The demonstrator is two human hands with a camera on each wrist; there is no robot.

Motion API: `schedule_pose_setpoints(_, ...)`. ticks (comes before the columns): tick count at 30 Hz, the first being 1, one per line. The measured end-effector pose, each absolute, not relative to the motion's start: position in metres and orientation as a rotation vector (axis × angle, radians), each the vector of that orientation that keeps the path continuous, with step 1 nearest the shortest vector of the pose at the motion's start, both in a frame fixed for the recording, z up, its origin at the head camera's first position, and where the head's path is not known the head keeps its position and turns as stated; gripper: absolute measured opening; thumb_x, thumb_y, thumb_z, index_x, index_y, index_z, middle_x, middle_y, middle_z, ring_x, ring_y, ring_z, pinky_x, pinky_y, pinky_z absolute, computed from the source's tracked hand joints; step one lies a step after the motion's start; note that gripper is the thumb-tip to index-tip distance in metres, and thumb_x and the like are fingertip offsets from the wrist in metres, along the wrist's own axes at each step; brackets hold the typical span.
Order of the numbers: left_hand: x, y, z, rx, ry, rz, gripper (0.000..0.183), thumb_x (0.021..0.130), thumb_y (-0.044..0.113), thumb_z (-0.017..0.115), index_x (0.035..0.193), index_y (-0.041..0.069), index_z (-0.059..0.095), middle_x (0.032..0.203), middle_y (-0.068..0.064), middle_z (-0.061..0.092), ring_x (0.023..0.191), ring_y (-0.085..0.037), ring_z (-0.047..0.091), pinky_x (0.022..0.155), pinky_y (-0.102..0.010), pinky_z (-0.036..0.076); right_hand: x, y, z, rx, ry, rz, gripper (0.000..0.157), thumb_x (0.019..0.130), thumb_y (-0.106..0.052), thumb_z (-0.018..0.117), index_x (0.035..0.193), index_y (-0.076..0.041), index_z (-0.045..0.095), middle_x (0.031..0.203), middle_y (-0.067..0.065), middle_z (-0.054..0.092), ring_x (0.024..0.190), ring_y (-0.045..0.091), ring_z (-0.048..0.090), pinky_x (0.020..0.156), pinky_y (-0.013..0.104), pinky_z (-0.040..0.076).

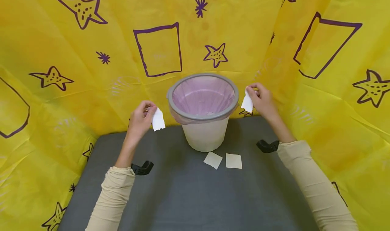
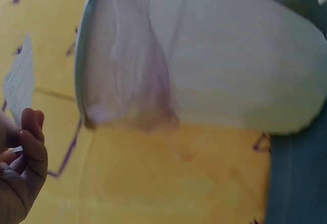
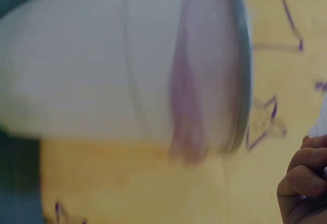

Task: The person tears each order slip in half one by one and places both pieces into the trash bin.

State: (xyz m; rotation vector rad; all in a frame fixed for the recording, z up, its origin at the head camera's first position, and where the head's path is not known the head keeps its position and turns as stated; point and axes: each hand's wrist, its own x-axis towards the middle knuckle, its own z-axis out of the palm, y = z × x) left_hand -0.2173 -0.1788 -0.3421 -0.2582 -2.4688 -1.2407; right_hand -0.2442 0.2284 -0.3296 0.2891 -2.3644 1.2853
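A white trash bin [image 1: 204, 136] with a grey rim and a pinkish liner [image 1: 198, 95] stands at the back of the dark table. Left of it, my left hand [image 1: 141, 119] pinches a torn piece of white paper [image 1: 158, 119] between thumb and fingers. In the left wrist view that paper [image 2: 20, 78] shows printed lines and small boxes. Beyond the bin's right side, my right hand [image 1: 262, 98] pinches another torn paper piece [image 1: 247, 102]. Only an edge of it shows in the right wrist view. Both hands are apart from the bin, near its rim height.
Two square pieces of pale paper, a tilted one [image 1: 213, 160] and a straighter one [image 1: 233, 161], lie on the grey table [image 1: 195, 197] before the bin. Yellow cloth [image 1: 122, 38] with purple drawings hangs behind and at both sides. A black wrist mount [image 1: 142, 168] sits on each forearm.
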Motion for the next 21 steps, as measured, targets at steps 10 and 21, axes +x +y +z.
schedule_pose_setpoints(10,-0.26,-0.287,-0.392,-0.179,-3.001,-1.254,0.036,0.101,0.013,0.048,0.118,-0.019,0.052,0.091,-0.02,0.063,0.067,-0.013,0.056,0.058,-0.021,0.046,-0.267,0.313,-0.375,0.186,-2.838,1.428,0.043,0.102,-0.028,0.047,0.124,0.009,0.052,0.066,-0.01,0.055,0.051,0.008,0.048,0.049,0.025,0.043)
schedule_pose_setpoints(21,-0.289,-0.302,-0.356,-0.057,-2.892,-1.783,0.046,0.102,0.019,0.046,0.131,-0.016,0.039,0.08,0.012,0.055,0.069,0.0,0.052,0.065,-0.014,0.048,-0.289,0.335,-0.341,0.05,-2.868,1.651,0.053,0.102,-0.039,0.043,0.131,0.006,0.043,0.081,-0.01,0.053,0.059,0.004,0.046,0.054,0.02,0.042)
